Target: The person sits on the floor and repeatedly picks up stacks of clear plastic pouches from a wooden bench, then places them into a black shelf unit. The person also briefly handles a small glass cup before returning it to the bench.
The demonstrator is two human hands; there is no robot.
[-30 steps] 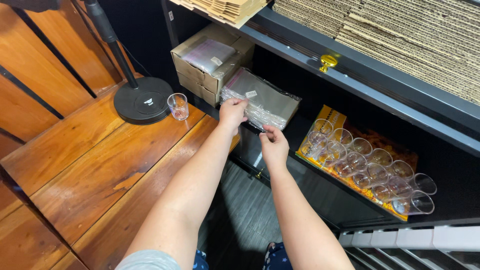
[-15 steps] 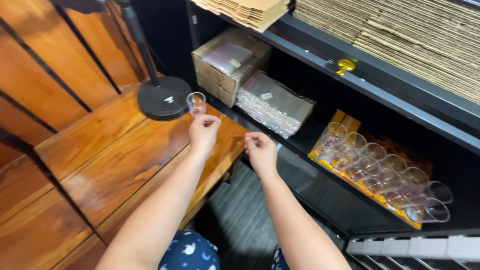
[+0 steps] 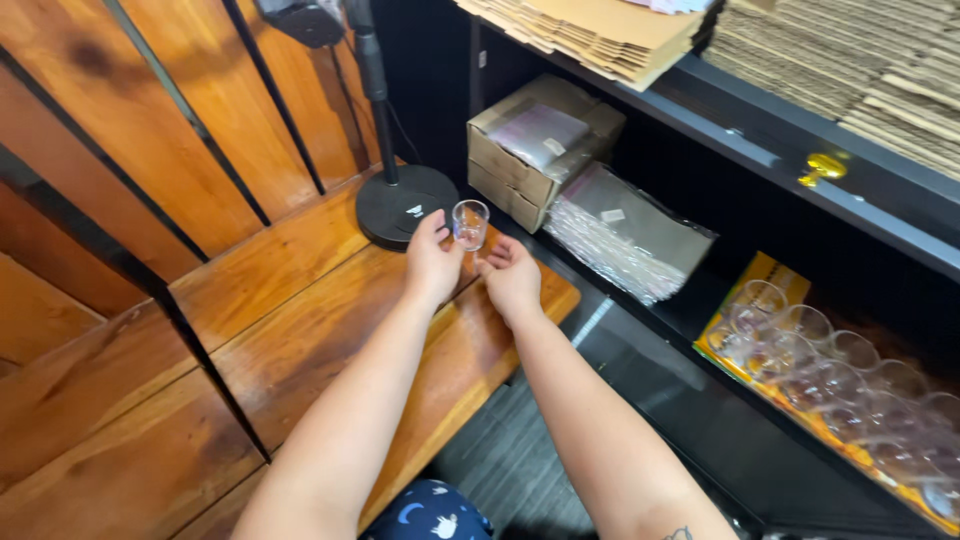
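Your left hand (image 3: 432,262) has its fingers curled in a narrow grip around the small clear plastic cup (image 3: 469,223), which stands upright near the far edge of the wooden desk (image 3: 300,330), just beside the round black stand base (image 3: 405,205). Your right hand (image 3: 510,278) sits close by with its fingers pinched together; you cannot tell from here whether they hold anything. Keep the cup steady with a light touch on its wall, since thin plastic like this would likely buckle or tip if squeezed. Work over the desk's surface, not past its right edge, where it drops to the dark shelf (image 3: 700,320) with the bagged sleeves (image 3: 625,240) and the rows of cups (image 3: 840,370).
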